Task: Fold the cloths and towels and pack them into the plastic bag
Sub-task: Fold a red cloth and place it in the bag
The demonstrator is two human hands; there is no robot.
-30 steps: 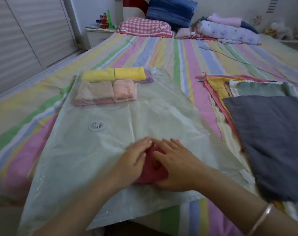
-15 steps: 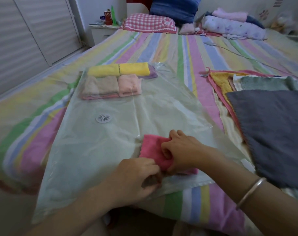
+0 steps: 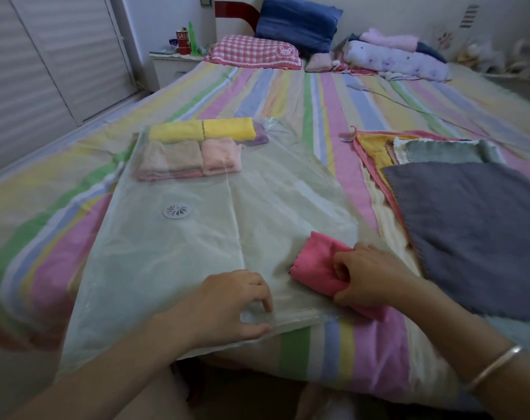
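Gripping the folded pink cloth [image 3: 315, 262] in my right hand [image 3: 370, 277], fingers curled round it, at the near right corner of the plastic bag [image 3: 197, 253]. It's slid right since a moment ago, and my 2 hands have split apart. Left hand [image 3: 230, 301] now pinches the bag's near edge. Folded towels [image 3: 191, 159] sit packed at the far end, same as before.

arms: bare, sleeveless in view; right wrist: thin silver bangle [image 3: 494, 370]
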